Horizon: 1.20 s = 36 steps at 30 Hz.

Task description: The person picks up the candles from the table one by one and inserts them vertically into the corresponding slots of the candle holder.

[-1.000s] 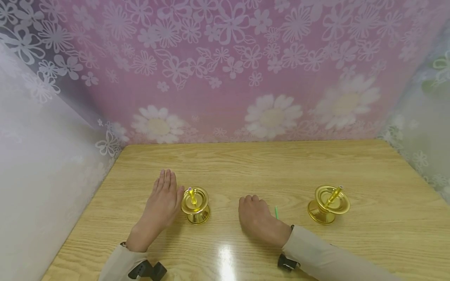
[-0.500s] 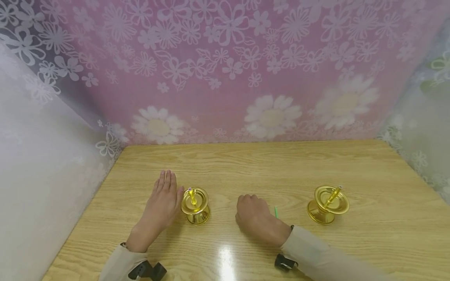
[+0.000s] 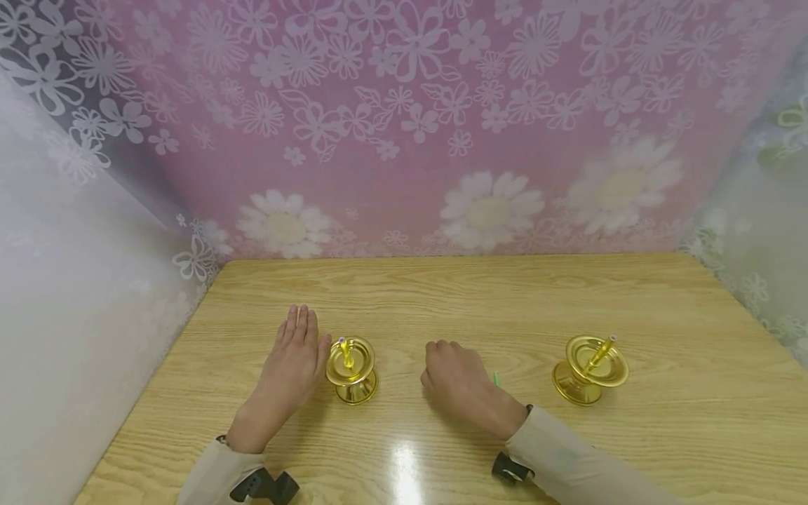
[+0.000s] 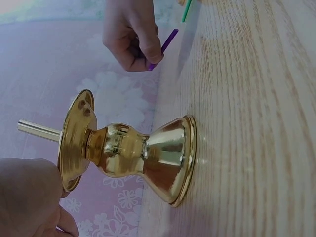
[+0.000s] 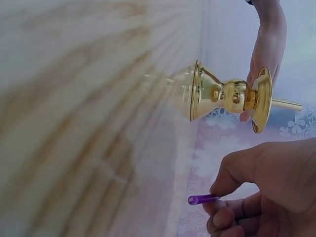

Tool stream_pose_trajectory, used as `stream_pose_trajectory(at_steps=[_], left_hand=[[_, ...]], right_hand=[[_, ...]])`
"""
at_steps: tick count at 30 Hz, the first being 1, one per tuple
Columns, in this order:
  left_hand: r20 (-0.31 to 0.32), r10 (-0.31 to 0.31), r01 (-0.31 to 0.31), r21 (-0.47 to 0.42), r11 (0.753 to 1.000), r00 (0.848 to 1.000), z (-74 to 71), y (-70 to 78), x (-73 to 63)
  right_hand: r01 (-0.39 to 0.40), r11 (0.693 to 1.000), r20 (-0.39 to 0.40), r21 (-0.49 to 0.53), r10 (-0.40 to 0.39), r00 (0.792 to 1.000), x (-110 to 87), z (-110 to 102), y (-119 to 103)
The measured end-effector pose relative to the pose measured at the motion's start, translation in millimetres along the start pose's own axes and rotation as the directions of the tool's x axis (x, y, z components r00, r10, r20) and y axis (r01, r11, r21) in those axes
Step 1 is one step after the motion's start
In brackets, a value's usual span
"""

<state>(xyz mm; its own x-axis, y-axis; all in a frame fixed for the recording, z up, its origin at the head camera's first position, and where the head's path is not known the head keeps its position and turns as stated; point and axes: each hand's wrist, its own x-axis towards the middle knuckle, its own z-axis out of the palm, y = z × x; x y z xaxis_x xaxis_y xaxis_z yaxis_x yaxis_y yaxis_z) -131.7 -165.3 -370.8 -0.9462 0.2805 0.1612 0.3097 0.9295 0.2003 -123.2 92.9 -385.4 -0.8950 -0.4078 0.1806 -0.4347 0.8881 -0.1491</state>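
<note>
A shiny gold candlestick [image 3: 355, 384], with a flared foot, a shallow dish and a thin tube rising from it, stands upright left of centre. My left hand [image 3: 290, 365] lies along its left side, fingers straight, thumb at the dish rim; whether they touch I cannot tell. Right of this candlestick, my right hand [image 3: 459, 382] is held with curled fingers. The wrist views show its thumb and finger pinching a short purple stick [image 5: 201, 199], hidden in the head view. A green stick [image 3: 496, 379] lies partly behind the right hand.
A second gold candlestick [image 3: 583, 372] of the same shape stands farther right on the wooden table [image 3: 442, 294]. Pink flowered cloth or paper [image 3: 391, 168] covers the back wall, and pale walls flank the table.
The right hand has shifted slightly left and away from the person, and more of the green stick is now covered. The left hand and both candlesticks have stayed put.
</note>
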Motion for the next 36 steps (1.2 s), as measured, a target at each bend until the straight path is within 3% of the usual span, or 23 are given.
stream_pose_trajectory(at_steps=[13, 25, 36], left_hand=[[-0.002, 0.003, -0.003, -0.009, 1.000, 1.000, -1.0, 0.3, -0.5], [-0.011, 0.004, -0.004, -0.022, 1.000, 1.000, 0.7, 0.0, 0.0], [-0.009, 0.009, -0.009, -0.006, 1.000, 1.000, 1.2, -0.1, 0.3]], right_hand=[[0.076, 0.997, -0.164, 0.001, -0.074, 0.984, 8.8, -1, -1], [0.160, 0.987, -0.308, 0.023, -0.145, 0.940, 15.0, -7, -6], [0.177, 0.982, -0.307, 0.068, -0.148, 0.940, 20.6, -10, -12]])
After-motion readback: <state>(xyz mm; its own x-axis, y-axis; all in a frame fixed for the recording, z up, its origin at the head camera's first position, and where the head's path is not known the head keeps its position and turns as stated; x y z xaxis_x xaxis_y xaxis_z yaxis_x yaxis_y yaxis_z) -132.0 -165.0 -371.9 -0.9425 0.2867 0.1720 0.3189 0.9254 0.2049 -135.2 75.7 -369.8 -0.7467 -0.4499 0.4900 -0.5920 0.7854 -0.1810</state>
